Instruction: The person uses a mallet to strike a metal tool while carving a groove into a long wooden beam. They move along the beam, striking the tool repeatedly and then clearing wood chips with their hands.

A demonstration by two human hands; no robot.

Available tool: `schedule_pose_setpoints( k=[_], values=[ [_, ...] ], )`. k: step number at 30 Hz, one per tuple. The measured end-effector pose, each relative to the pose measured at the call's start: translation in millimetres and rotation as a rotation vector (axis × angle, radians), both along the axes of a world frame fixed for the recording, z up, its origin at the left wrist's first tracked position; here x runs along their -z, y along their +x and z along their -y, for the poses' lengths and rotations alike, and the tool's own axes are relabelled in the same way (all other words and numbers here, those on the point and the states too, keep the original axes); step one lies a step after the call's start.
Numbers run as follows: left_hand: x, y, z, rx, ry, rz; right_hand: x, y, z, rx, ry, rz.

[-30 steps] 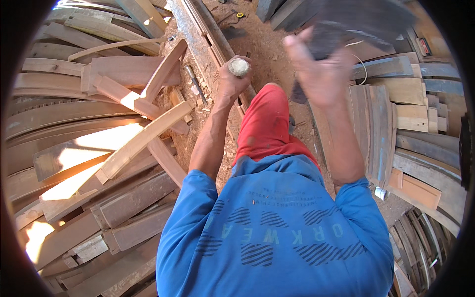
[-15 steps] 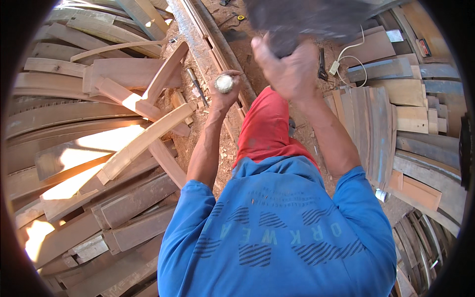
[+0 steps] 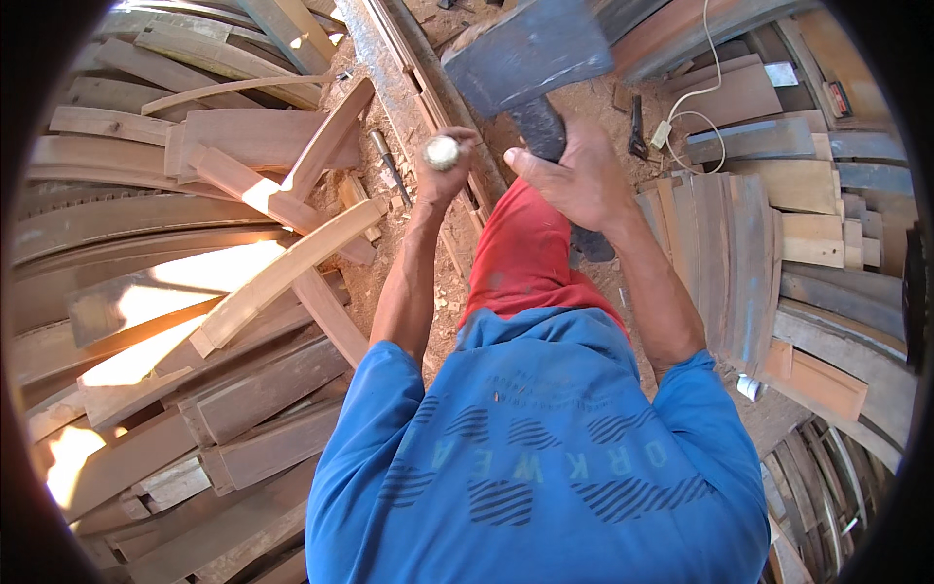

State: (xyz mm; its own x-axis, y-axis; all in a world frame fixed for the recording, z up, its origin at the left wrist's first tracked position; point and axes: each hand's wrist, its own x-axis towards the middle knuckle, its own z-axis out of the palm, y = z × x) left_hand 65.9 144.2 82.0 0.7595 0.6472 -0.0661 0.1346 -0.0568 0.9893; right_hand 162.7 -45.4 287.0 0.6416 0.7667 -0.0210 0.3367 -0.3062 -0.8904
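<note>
My left hand (image 3: 443, 170) was closed around the handle of a chisel (image 3: 441, 153), only its pale, battered round butt end showing above my fist; the blade below was hidden by the hand, so I could not tell where its edge sat. My right hand (image 3: 574, 175) was clamped on the dark handle of a heavy hatchet (image 3: 525, 60), whose broad grey head stood above and just to the right of the chisel's end, close to it but not touching as far as I could see. The lower end of the hatchet handle stuck out past my wrist over my red shorts (image 3: 520, 253). Directly beneath the left hand ran a long wooden beam (image 3: 389, 68) lying on the sawdust-covered ground (image 3: 375, 282). A second chisel (image 3: 387, 164) with a metal shank lay on the ground just left of my left hand. Further left, curved timber pieces (image 3: 282, 263) and planks were piled over one another, some in bright sunlight. To my right, flat boards (image 3: 739, 243) were stacked side by side, and beyond the hatchet a white cable with a plug (image 3: 681, 117) lay across one board.
</note>
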Motion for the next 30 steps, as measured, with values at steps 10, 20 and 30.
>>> schedule_pose_setpoints(
  k=[10, 20, 30],
  values=[
    [-21.9, 6.5, 5.4, -0.026, 0.082, 0.015, -45.3, 0.6, 17.5, 0.168, 0.292, 0.136],
    [-29.8, 8.0, 24.7, 0.067, 0.207, 0.003, 41.1, 10.2, -11.6, -0.115, -0.428, 0.507],
    [-21.2, -32.3, 36.2, -0.039, 0.116, -0.043, -27.3, -2.2, -27.2, 0.072, 0.290, 0.185]
  ],
)
